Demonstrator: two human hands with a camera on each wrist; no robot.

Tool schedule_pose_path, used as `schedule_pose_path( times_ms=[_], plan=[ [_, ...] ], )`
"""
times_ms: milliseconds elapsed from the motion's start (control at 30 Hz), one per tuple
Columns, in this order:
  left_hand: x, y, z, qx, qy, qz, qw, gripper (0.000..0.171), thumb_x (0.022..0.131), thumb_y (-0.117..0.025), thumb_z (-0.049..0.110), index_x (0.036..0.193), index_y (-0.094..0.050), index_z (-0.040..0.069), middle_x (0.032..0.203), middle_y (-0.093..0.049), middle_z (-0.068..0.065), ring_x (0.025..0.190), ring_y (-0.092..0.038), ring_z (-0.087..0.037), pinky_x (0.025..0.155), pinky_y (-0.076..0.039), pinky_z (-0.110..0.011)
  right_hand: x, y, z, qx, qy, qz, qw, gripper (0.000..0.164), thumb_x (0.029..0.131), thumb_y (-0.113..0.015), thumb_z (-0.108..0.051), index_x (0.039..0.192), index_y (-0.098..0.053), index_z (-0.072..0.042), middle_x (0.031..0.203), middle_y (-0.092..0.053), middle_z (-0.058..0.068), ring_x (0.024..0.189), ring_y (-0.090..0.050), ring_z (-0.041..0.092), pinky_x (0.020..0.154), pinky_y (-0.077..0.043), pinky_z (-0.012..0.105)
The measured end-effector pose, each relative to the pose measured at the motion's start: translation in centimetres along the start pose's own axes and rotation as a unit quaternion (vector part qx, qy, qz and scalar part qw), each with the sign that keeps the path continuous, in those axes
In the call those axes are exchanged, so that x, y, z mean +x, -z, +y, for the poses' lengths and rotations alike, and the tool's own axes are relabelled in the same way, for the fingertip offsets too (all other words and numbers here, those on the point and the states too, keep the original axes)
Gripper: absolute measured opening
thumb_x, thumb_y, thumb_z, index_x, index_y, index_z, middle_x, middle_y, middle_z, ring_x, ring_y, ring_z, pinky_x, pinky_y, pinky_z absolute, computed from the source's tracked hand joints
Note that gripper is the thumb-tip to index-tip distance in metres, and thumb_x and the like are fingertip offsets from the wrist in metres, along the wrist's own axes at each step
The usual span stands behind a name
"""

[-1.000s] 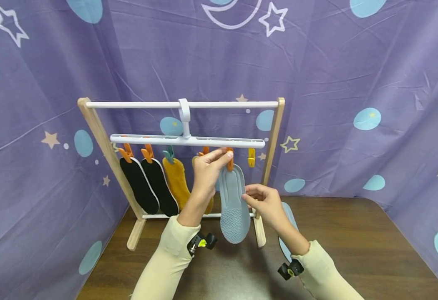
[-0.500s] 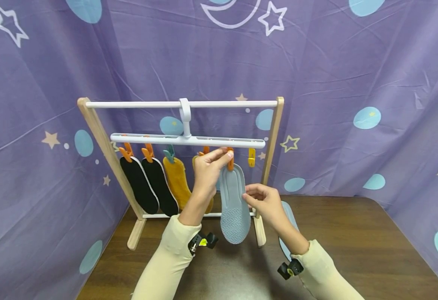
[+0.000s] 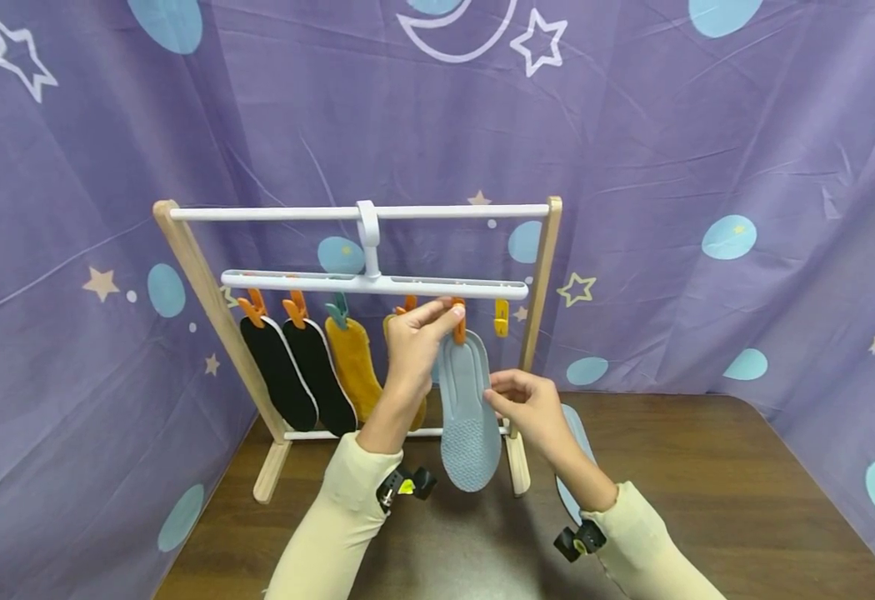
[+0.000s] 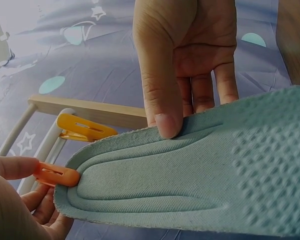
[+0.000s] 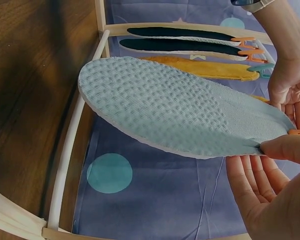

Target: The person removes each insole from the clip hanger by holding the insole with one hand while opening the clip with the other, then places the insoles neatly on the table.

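Observation:
A light blue insole (image 3: 469,417) hangs lengthwise below the white hanger bar (image 3: 437,285), its top end in an orange clothespin (image 3: 459,325). My left hand (image 3: 411,346) pinches that clothespin between thumb and fingers. With thumb on the face and fingers behind, my right hand (image 3: 527,404) grips the insole's right edge. In the left wrist view the clothespin's tip (image 4: 65,176) lies over the insole's end. The right wrist view has the insole's dimpled half (image 5: 150,95) toward the camera. A second blue insole (image 3: 578,433) lies on the table, partly behind my right forearm.
Two black insoles (image 3: 280,375) and two yellow insoles (image 3: 355,358) hang from clothespins at the left, one yellow mostly behind my left hand. A yellow clothespin (image 3: 501,318) hangs at the bar's right end. The wooden rack (image 3: 542,283) stands on the brown table (image 3: 707,483).
The head view has shifted very slightly. Both hands keep their places on the clothespin and the insole.

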State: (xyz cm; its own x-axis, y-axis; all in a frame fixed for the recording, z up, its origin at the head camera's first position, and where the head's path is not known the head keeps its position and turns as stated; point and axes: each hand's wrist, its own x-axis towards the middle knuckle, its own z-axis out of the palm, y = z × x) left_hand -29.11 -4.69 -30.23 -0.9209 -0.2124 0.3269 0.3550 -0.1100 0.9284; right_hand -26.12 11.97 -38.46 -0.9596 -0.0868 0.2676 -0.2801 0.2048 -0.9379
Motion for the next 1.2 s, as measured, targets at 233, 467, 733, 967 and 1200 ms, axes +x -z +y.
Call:
schedule_pose_path(
  times_ms=[233,467,733,967,1200],
  plan=[
    [-0.16,0.09,-0.02,0.005,0.001,0.002,1.0,0.024,0.086,-0.079,0.006,0.108,-0.077,-0.005,0.106,-0.077,-0.02,0.088,-0.069,-0.007,0.079,-0.055,-0.018,-0.11,-0.09,0.12,0.01,-0.001,-0.004,1.0,0.02,0.09,-0.074,-0.002,0.108,-0.072,0.008,0.095,-0.074,0.024,0.072,-0.067,0.008,0.064,-0.058,0.02],
    [-0.17,0.19,-0.03,0.005,-0.001,0.003,1.0,0.023,0.086,-0.079,0.006,0.107,-0.078,-0.004,0.102,-0.078,-0.016,0.087,-0.068,-0.005,0.078,-0.054,-0.017,-0.17,-0.08,0.11,0.011,0.003,-0.006,1.0,0.02,0.09,-0.075,-0.003,0.107,-0.072,0.008,0.095,-0.074,0.024,0.071,-0.067,0.009,0.065,-0.061,0.025],
    [-0.22,0.21,-0.04,0.007,0.0,0.001,1.0,0.023,0.087,-0.079,0.006,0.108,-0.077,-0.005,0.109,-0.076,-0.02,0.089,-0.069,-0.007,0.079,-0.055,-0.017,-0.35,-0.18,-0.02,0.007,-0.009,-0.002,1.0,0.021,0.09,-0.075,-0.003,0.107,-0.072,0.007,0.095,-0.074,0.022,0.071,-0.067,0.009,0.067,-0.062,0.031],
    [-0.12,0.09,-0.13,0.002,-0.003,0.006,1.0,0.023,0.086,-0.079,0.005,0.106,-0.077,-0.007,0.104,-0.077,-0.018,0.086,-0.068,-0.005,0.077,-0.055,-0.017,-0.51,-0.21,-0.13,0.003,-0.011,0.002,1.0,0.02,0.09,-0.076,-0.004,0.107,-0.073,0.006,0.095,-0.075,0.021,0.071,-0.067,0.009,0.067,-0.063,0.032],
    [-0.14,0.09,-0.13,-0.008,-0.004,0.003,1.0,0.022,0.086,-0.079,0.004,0.105,-0.077,-0.006,0.099,-0.078,-0.016,0.085,-0.068,-0.005,0.077,-0.055,-0.017,-0.69,-0.31,-0.32,0.001,-0.012,0.005,1.0,0.019,0.09,-0.075,-0.003,0.107,-0.073,0.006,0.094,-0.075,0.022,0.071,-0.067,0.009,0.068,-0.063,0.033]
  ],
)
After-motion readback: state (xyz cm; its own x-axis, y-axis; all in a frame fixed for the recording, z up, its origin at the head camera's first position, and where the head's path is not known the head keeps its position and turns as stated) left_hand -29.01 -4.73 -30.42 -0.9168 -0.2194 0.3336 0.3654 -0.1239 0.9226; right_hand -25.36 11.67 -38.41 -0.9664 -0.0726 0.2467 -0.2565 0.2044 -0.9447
